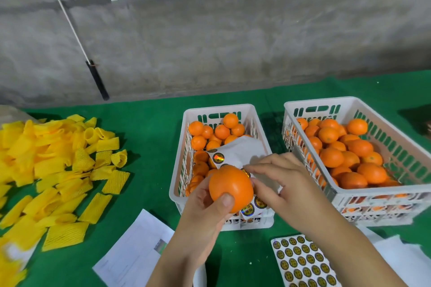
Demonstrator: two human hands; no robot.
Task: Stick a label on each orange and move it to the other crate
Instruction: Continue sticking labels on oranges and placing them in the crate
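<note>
Two white crates on green surface (151, 137). Middle crate (256, 119): oranges plus curled label sheet (235, 151) lying on top. Right crate (349, 101): heaped oranges. Held orange (231, 187) is over middle crate's near end, round, no clear long axis. Left hand (205, 212) fingers clamped on it, thumb in front. Right hand (279, 184) fingertips together at orange's right side, touching.
</note>
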